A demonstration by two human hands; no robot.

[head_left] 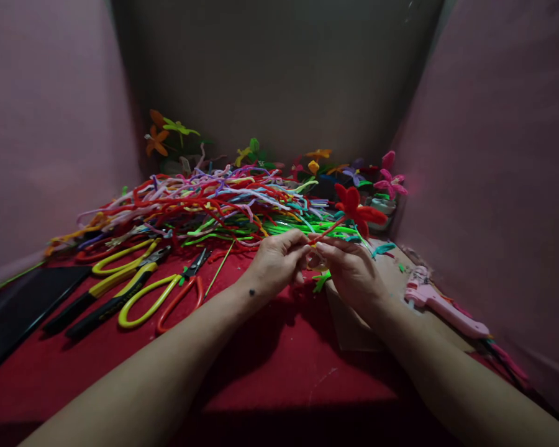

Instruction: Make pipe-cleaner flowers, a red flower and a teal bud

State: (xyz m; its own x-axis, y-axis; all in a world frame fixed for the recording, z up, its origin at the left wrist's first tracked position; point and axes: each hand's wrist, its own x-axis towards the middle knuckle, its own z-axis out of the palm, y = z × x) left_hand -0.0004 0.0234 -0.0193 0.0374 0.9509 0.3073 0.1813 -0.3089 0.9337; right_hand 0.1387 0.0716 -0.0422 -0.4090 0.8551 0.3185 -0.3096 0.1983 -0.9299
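Observation:
A red pipe-cleaner flower (pixel 353 208) with fuzzy petals leans up to the right above my hands, its thin red stem running down between my fingers. My left hand (pixel 282 261) is closed, thumb and fingers pinching the stem's lower end. Close beside it, my right hand (pixel 347 267) is closed on the same stem nearer the petals. A small pale, shiny thing shows between the hands, too unclear to name. Just under my right hand lies a bit of green pipe cleaner (pixel 322 281).
A large heap of coloured pipe cleaners (pixel 223 198) lies behind my hands. Pliers (pixel 116 285) and scissors (pixel 168 292) rest at left, near a black flat object (pixel 28 304). At right, a pink glue gun (pixel 447 304) sits on cardboard (pixel 354 326). Finished flowers (pixel 390 182) stand at the back.

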